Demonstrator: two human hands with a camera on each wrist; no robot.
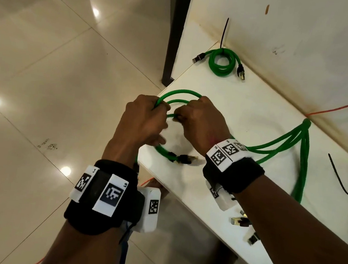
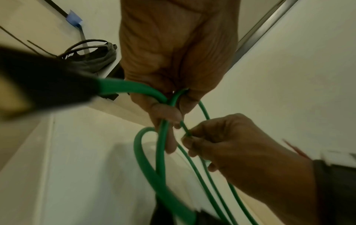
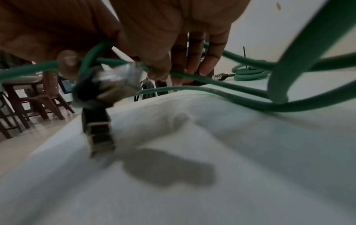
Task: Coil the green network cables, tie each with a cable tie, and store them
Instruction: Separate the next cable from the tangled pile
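My left hand [image 1: 146,118] grips several loops of a green network cable [image 1: 180,93] above the table's left corner. Close to its right, my right hand [image 1: 200,121] pinches a strand of the same cable [image 2: 185,129] between thumb and fingers. Two of the cable's black plugs [image 1: 184,159] dangle below the hands, blurred in the right wrist view [image 3: 100,134]. More green cables [image 1: 303,151] trail to the right across the white table [image 1: 247,109]. A finished green coil [image 1: 222,61] bound with a black cable tie [image 1: 224,32] lies at the back by the wall. Loose black cable ties [image 1: 346,175] lie at the right.
More plugs [image 1: 243,223] lie near the table's front edge under my right forearm. An orange wire [image 1: 343,106] runs along the wall. A dark post [image 1: 175,32] stands at the table's back left corner. Tiled floor [image 1: 45,73] spreads to the left, with wooden chairs [image 3: 29,99] beyond.
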